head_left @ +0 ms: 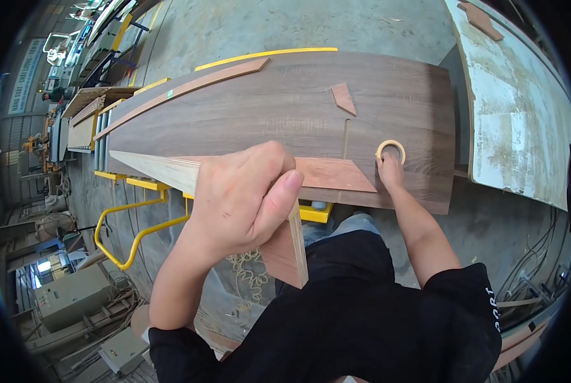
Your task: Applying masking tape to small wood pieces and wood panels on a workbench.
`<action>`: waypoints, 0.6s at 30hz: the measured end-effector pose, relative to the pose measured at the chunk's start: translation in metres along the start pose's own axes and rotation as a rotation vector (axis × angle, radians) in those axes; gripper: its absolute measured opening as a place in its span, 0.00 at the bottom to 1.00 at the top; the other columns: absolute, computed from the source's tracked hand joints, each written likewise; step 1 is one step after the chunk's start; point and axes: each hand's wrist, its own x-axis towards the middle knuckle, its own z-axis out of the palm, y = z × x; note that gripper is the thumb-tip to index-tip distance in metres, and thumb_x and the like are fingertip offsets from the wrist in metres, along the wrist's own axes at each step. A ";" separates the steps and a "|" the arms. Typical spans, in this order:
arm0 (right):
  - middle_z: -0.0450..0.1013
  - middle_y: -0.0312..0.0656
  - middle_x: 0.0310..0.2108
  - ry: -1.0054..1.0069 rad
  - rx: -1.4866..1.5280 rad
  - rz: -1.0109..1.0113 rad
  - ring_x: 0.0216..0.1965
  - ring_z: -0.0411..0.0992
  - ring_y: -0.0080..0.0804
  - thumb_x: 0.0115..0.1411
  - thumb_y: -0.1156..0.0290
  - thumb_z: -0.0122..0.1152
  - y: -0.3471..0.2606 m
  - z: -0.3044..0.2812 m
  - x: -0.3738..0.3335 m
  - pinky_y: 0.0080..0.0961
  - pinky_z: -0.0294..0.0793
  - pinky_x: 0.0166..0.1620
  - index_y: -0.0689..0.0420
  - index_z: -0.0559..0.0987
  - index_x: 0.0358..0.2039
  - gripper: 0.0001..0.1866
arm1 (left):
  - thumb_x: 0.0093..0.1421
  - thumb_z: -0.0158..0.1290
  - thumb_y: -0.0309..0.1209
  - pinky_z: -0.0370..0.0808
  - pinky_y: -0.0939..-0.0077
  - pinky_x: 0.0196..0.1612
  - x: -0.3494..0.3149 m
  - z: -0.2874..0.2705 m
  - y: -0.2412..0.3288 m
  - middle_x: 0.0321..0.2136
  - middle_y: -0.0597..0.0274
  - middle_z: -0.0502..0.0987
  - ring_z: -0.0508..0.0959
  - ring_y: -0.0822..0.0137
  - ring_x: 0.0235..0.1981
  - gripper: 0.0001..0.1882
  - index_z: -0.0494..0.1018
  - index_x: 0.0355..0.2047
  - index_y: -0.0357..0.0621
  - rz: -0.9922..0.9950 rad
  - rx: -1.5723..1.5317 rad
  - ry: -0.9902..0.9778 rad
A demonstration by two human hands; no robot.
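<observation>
My left hand [244, 195] is raised close to the camera, its fingers wrapped round a long plywood strip [157, 170]. The strip's near end [283, 255] sticks out below my fist, showing a reddish face and a pale layered edge. Behind the fist, another reddish wood strip [336, 175] with a slanted end lies along the near side of a brown wood-grain panel [406, 83]. At the panel's right, my right hand [390, 170] has its fingers at the near rim of a roll of pale yellow tape [394, 144], pinching it. The fingertips are partly hidden.
A long wood strip [189, 90] with a green mark lies on the panel's far side, and a small angled offcut [344, 99] nearer the middle. A worn white-topped table [502, 127] stands right. Left are a yellow rail [132, 236] and a coiled hose [250, 274].
</observation>
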 end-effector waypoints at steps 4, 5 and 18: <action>0.76 0.56 0.45 0.293 0.267 0.005 0.47 0.76 0.49 0.62 0.65 0.65 -0.046 -0.029 -0.004 0.42 0.74 0.53 0.65 0.72 0.49 0.21 | 0.66 0.50 0.29 0.69 0.61 0.26 0.007 0.005 -0.006 0.20 0.54 0.70 0.74 0.51 0.22 0.10 0.69 0.27 0.40 -0.039 -0.041 -0.079; 0.76 0.54 0.46 0.134 0.642 -0.044 0.49 0.76 0.43 0.64 0.63 0.64 -0.085 -0.049 -0.014 0.38 0.75 0.53 0.65 0.71 0.51 0.22 | 0.67 0.50 0.30 0.70 0.60 0.28 0.008 0.004 -0.009 0.21 0.52 0.71 0.75 0.49 0.24 0.10 0.70 0.29 0.39 -0.052 -0.041 -0.097; 0.74 0.53 0.50 -0.317 1.667 -0.298 0.49 0.79 0.36 0.58 0.88 0.64 -0.252 -0.212 -0.147 0.28 0.79 0.52 0.60 0.54 0.66 0.39 | 0.69 0.48 0.33 0.74 0.57 0.36 0.020 0.007 -0.054 0.29 0.44 0.76 0.78 0.42 0.32 0.10 0.74 0.39 0.39 -0.053 -0.297 -0.367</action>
